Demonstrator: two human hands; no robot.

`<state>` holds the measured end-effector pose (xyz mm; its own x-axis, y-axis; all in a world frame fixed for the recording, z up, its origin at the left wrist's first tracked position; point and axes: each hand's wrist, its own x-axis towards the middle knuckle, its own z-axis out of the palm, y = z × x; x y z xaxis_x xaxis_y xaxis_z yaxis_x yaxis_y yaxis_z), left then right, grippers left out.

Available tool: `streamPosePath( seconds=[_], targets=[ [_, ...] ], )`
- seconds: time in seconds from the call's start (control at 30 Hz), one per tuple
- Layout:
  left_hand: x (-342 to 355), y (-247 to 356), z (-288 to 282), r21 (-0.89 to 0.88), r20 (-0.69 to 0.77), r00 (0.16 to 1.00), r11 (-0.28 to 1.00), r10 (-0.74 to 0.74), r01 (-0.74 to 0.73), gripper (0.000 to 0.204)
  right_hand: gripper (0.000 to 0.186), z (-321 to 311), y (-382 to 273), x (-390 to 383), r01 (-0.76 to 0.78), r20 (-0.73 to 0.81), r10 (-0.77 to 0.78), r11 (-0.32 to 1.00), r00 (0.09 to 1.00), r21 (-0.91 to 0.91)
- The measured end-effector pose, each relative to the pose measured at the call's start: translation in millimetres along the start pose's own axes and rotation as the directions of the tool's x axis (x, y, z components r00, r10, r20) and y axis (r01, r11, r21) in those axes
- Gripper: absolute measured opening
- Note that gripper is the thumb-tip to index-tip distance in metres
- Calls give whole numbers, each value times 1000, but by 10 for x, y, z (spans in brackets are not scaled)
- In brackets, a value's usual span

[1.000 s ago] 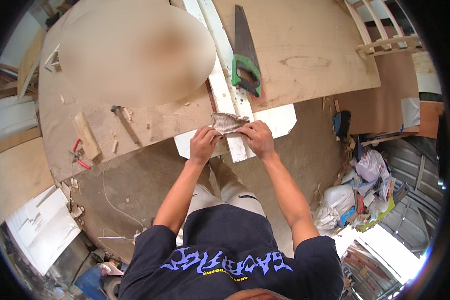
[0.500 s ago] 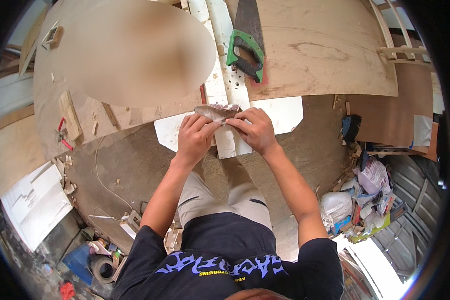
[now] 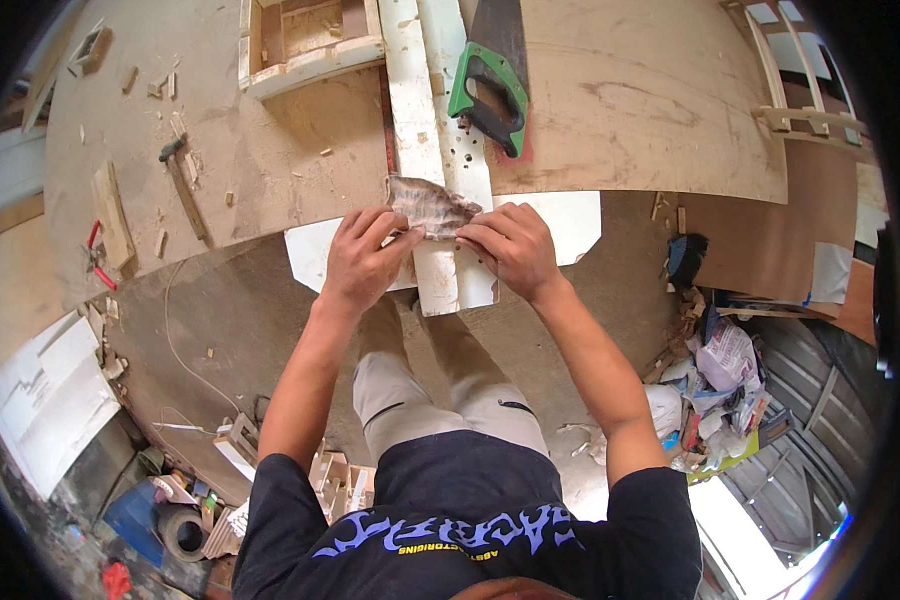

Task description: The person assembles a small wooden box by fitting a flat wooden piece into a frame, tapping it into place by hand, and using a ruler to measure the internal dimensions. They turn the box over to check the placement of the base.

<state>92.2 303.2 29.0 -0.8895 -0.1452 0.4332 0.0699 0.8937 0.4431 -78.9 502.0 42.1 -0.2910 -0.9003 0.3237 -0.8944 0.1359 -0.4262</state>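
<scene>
We looked steeply down from head height through the left fisheye, close above the dark shirt (image 3: 460,478) and farther from the wooden worktop (image 3: 640,135).

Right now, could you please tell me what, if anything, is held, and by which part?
A crumpled brownish sheet, its material unclear: the left grip holds its near left part, the right grip its near right part.

**Exposure OK, lower right clipped**

Bright, diffuse light on tabletop (image 3: 650,120); floor (image 3: 590,320) dimmer, lower trouser legs (image 3: 382,340) shaded. White glare patch (image 3: 735,525) lower right, bluish fringe at rim. Centre sharp, edges bowed, corners black.
</scene>
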Motion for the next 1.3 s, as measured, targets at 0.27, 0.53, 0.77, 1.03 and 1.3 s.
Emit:
streamPosePath(
  seconds=[0.27, 0.53, 0.77, 1.03, 1.3],
  targets=[
    [-16, -89, -8, -16, 96, 994, 998, 58, -56, 33, 12, 1, -124, 1, -82, 20, 84, 994, 996, -79],
    [86, -40, -46, -53, 97, 995, 998, 32, -27, 33, 16, -5, -221, 34, -131, -16, 130, 988, 991, -84],
    [95, -80, -86, -57, 179, 984, 998, 1, 9, 29, 16, 69, -310, 115, -175, 43, 174, 984, 984, 21],
    [110, -115, -115, -112, 145, 989, 994, 10, 6, 16, 12, 31, -243, 158, -105, 42, 108, 992, 993, -66],
    [52, -196, -30, -155, 134, 991, 988, 3, 18, 20, 15, 16, -269, 170, -128, 71, 128, 992, 989, -4]
  ],
)
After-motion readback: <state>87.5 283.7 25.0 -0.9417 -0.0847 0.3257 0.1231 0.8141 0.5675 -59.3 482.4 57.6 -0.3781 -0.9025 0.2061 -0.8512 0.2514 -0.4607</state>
